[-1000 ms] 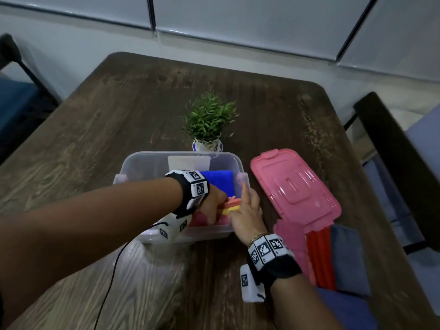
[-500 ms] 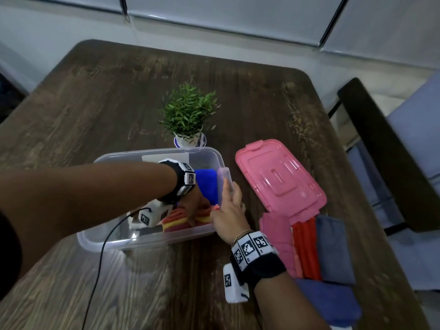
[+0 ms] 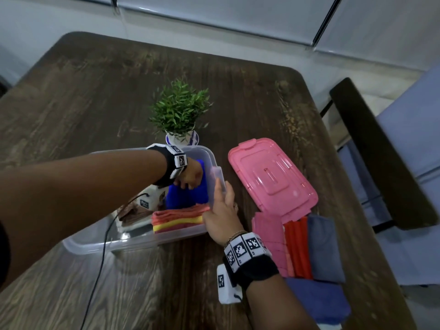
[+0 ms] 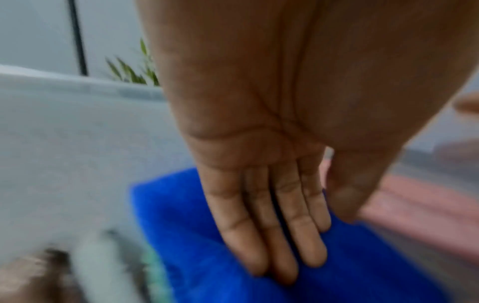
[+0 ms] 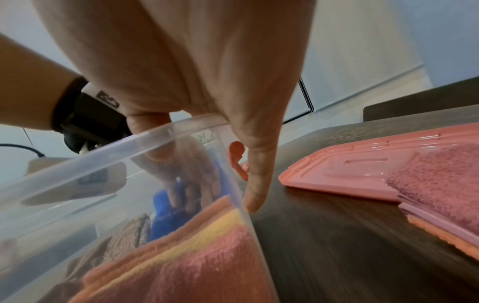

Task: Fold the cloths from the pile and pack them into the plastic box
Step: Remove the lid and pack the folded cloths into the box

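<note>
Since half a second ago, the clear plastic box [image 3: 133, 244] has swung its right end up toward twelve o'clock. From the head: one pink lid [image 3: 271, 177] at three o'clock of it, one cloth pile [image 3: 309, 246] at five. Left wrist: the left hand [image 4: 272, 164] presses straight fingers on one folded blue cloth [image 4: 207, 246] inside. Right wrist: the right hand [image 5: 207, 82] grips the box rim, thumb inside.

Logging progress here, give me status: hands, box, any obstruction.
Left hand flat, pressing blue cloth inside plastic box. Right hand gripping its wall. Nothing blocking.
</note>
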{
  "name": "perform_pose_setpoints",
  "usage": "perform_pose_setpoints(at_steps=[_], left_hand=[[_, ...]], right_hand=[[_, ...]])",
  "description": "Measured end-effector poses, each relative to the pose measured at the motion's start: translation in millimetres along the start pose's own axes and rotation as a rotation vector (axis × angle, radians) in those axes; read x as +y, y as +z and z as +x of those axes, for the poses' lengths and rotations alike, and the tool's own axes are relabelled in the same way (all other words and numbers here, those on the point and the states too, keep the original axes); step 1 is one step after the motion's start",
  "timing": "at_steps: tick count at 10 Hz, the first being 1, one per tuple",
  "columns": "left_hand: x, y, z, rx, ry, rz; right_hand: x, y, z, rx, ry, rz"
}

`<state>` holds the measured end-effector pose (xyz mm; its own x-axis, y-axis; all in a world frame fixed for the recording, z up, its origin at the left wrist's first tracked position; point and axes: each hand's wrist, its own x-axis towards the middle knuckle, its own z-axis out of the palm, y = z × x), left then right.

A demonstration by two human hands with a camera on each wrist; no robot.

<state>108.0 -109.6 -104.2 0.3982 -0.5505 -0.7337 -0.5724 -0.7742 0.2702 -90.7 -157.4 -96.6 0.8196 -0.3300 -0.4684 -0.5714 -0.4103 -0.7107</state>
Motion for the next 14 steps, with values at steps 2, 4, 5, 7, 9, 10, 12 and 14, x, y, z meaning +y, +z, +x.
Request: perform_pose_setpoints(at_steps=[2, 4, 5, 7, 9, 10, 12, 14], left_hand=[[-6, 23, -6, 0.002, 0.044, 0.265], [21, -14, -34, 0.167, 0.025, 0.090], [67, -21, -72, 0.279, 0.162, 0.146], [147, 27, -86, 0.219, 0.383, -0.366], [182, 118, -45, 0.208, 0.160, -0.278], [179, 156, -28, 0.104, 0.048, -0.303], [190, 184, 3, 0.093, -0.048, -0.800], [195, 187, 2, 0.056, -0.191, -1.167]], right_hand=[[2, 0, 1, -0.001, -0.008, -0.010], [19, -6, 8, 0.103, -0.107, 0.340], [48, -25, -2, 0.448, -0.099, 0.301], [125, -75, -31, 0.444, 0.203, -0.236], [160, -64, -36, 0.210, 0.336, -0.474], [166, -60, -34, 0.217, 0.316, -0.463], [174, -62, -33, 0.207, 0.228, -0.400], [178, -66, -43, 0.262, 0.173, -0.252]])
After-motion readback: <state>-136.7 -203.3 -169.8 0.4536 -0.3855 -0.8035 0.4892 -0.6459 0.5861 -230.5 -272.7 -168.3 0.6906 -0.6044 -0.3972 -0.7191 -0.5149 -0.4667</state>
